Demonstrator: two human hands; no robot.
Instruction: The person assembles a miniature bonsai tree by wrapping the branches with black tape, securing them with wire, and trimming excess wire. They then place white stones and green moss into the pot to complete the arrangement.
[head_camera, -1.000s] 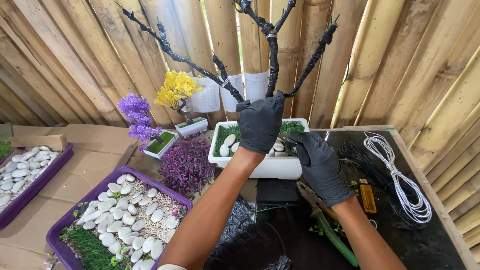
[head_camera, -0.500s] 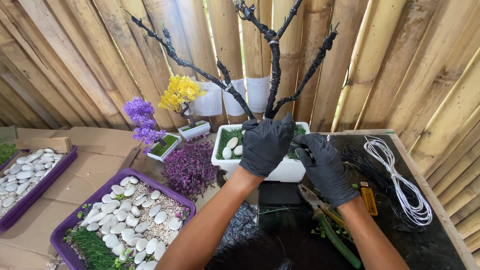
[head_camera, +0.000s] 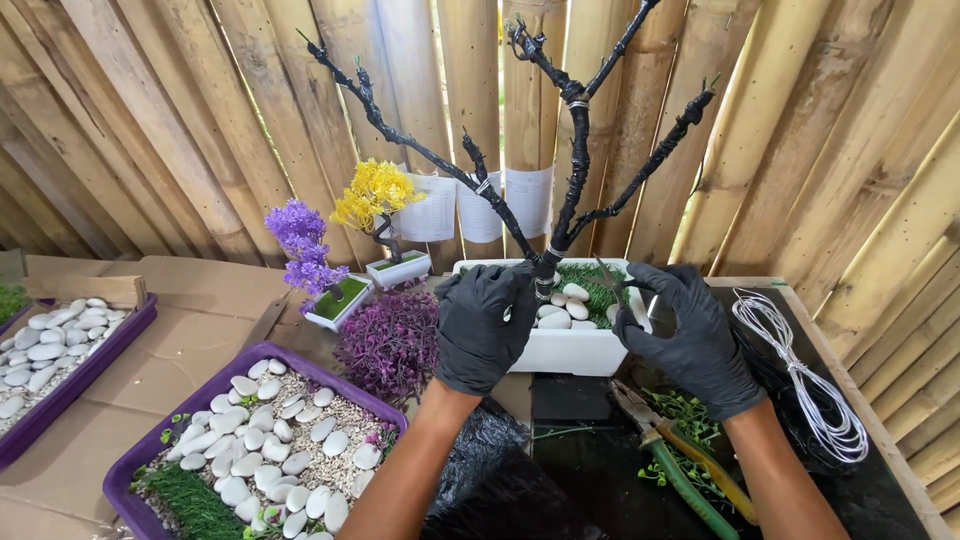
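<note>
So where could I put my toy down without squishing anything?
The bare cardboard between the two purple trays is free. So is the black mat just below the white planter. It is crowded by the pliers and the wire coil.

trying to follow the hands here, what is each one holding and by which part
The left hand grips the black wrapped tree at the base of its trunk, just above the white planter. The right hand pinches a thin green sprig near its lower end.

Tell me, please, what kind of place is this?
Probably a small craft workspace for making artificial bonsai decorations: a bamboo wall behind, trays of white pebbles, a coil of white wire and pliers on the table.
</note>
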